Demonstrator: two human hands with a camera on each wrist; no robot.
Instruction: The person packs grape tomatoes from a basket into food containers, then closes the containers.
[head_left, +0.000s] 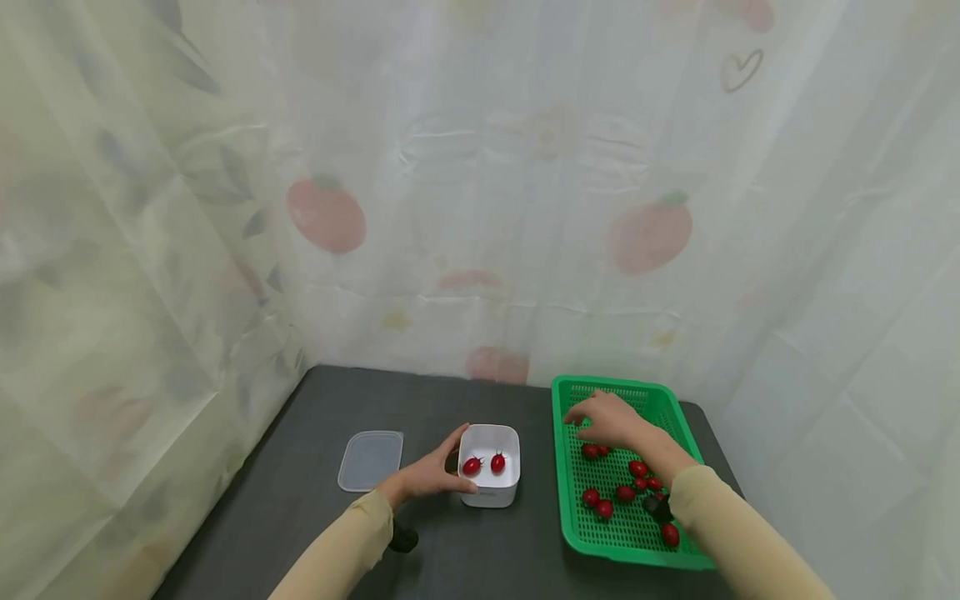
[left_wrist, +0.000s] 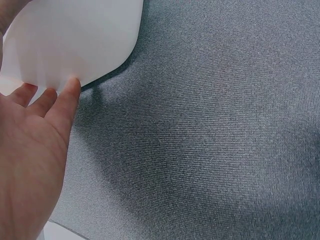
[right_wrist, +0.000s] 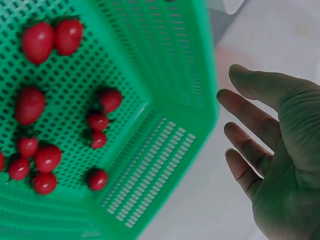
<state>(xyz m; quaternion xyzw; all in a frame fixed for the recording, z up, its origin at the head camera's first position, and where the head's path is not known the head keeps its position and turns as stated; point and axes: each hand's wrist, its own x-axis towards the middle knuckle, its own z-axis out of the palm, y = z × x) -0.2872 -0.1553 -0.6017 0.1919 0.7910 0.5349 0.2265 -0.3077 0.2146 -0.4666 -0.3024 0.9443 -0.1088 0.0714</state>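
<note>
A white square plastic container (head_left: 487,498) stands on the table with two cherry tomatoes (head_left: 498,463) inside. My left hand (head_left: 426,477) grips its left side, thumb at the near side and fingers at the far side. Close up in the left wrist view, fingertips press the white container (left_wrist: 85,40). Over the far part of a green perforated basket (head_left: 622,553) is my right hand (head_left: 611,418). Its fingers are loosely bent with nothing between them, as the right wrist view of the hand (right_wrist: 285,135) shows. Several cherry tomatoes (right_wrist: 30,105) lie scattered on the basket's floor.
A translucent lid (head_left: 371,461) lies on the dark table (head_left: 450,558) to the left of the container. Patterned curtains (head_left: 480,250) hang behind the table and on both sides. The basket sits near the table's right edge.
</note>
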